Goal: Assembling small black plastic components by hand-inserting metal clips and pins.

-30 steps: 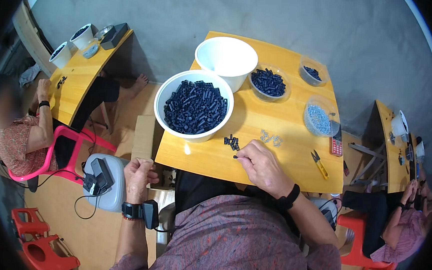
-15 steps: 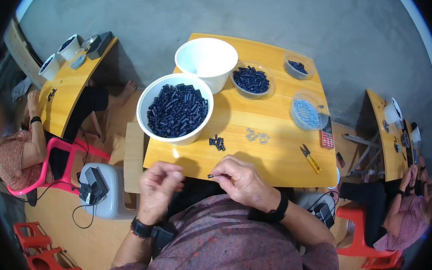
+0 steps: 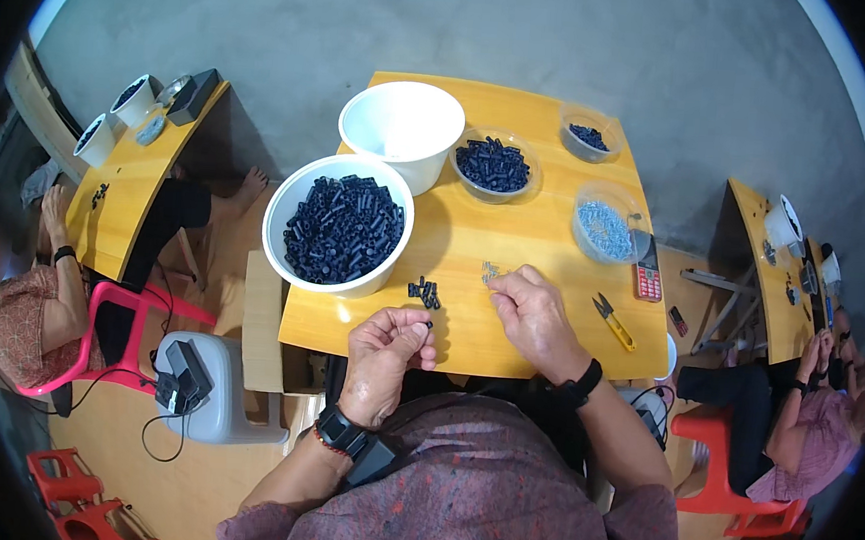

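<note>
As I watch remotely, left hand (image 3: 378,362): thumb and fingers pinched on one small black piece (image 3: 429,324), right of and nearer the wearer than the full white bucket (image 3: 371,284).
Right hand (image 3: 537,323): right of bucket, fingertips at the clear bits (image 3: 490,270); I can't tell whether it grips one.
Yellow snips (image 3: 617,323): far right of bucket, blades slightly apart.
Black pile (image 3: 424,292): loose pieces just right of bucket, near left hand.
Red keypad device (image 3: 647,282): well right of bucket, beyond snips.
Clear tub of bluish pieces (image 3: 623,195): well right of bucket, beside device.
Clear tub of black pieces (image 3: 493,195): right of and beyond bucket.
Second white bucket (image 3: 403,112): just behind the full one, slightly right.
</note>
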